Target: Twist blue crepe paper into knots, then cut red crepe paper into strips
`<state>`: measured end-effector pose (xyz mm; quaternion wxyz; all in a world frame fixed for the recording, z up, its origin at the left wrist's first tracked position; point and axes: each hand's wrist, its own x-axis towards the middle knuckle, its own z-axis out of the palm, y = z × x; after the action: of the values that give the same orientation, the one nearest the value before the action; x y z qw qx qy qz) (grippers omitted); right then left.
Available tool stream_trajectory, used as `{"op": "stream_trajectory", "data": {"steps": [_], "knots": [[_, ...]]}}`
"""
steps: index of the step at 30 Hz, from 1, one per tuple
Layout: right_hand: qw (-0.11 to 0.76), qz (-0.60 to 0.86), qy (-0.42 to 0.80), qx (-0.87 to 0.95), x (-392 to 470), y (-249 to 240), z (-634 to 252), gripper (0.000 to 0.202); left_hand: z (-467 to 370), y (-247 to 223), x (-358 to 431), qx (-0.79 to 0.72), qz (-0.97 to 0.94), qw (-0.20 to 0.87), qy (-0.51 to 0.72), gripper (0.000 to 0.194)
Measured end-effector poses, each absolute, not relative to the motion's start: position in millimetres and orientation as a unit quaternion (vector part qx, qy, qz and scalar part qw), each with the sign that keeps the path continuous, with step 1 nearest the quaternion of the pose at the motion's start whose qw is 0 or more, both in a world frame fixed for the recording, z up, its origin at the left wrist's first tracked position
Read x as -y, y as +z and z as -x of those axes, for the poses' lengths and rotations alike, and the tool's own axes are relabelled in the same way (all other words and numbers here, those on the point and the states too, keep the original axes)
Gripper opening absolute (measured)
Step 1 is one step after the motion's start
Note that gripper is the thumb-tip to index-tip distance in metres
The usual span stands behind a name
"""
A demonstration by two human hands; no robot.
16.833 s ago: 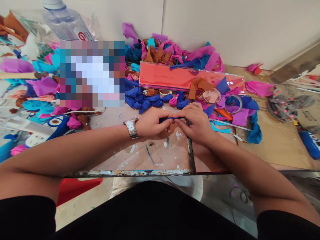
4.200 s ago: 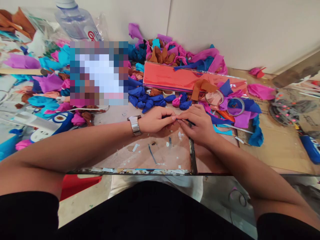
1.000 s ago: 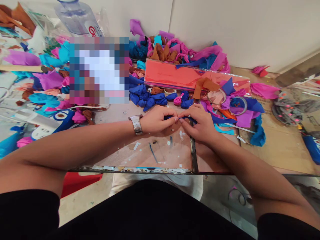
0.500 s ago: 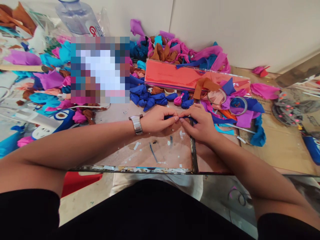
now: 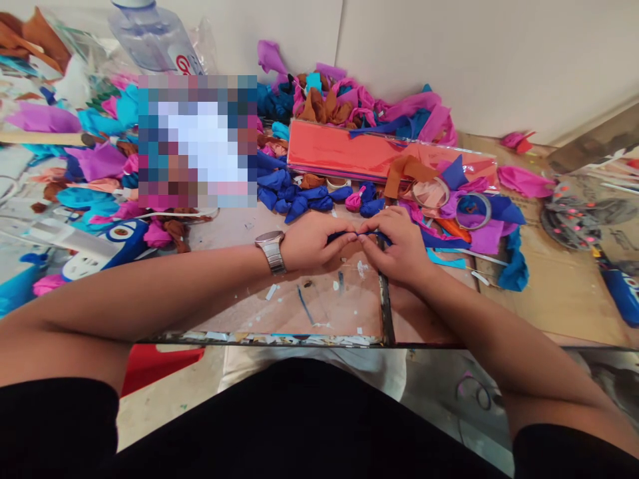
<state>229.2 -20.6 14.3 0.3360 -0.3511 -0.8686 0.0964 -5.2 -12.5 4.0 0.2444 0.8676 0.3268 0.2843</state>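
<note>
The left hand (image 5: 312, 241) and the right hand (image 5: 399, 246) meet tip to tip just above the table, each pinching a narrow blue strip (image 5: 382, 237) between thumb and fingers. The strip shows inside both curled hands; its middle is mostly hidden at the fingertips, so how it is folded or twisted there cannot be told.

The likeliest trouble is a slip: the hold looks to be at the tips alone, so a loosened thumb could let the strip unroll. Pulling the hands apart too hard might tear or stretch thin material. If dropped, it could get lost among the blue bundles (image 5: 284, 193) just beyond, which match it in colour.

Past these lies a long red packet (image 5: 339, 150) in clear wrapping, with two tape rolls (image 5: 473, 211) near its right end among coloured scraps. The table (image 5: 279, 306) is flecked with white marks and split by a dark seam; cardboard (image 5: 549, 286) covers its right part. A plastic bottle (image 5: 154, 40) stands at the far left before a pale wall (image 5: 449, 60). Below the edge, something red (image 5: 154, 366) shows above the floor (image 5: 434, 399).
</note>
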Motion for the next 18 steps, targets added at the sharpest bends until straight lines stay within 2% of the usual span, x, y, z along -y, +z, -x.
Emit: {"op": "stream_trajectory", "data": {"steps": [5, 18], "knots": [[0.308, 0.351, 0.111, 0.877, 19.8, 11.0, -229.6, 0.004, 5.7, 1.5, 13.3, -0.331, -0.885, 0.185, 0.271, 0.043], [0.329, 0.334, 0.099, 0.877, 20.6, 15.1, -229.5, 0.005, 5.8, 0.3, 12.8, -0.326, -0.875, 0.198, 0.299, 0.037]]}}
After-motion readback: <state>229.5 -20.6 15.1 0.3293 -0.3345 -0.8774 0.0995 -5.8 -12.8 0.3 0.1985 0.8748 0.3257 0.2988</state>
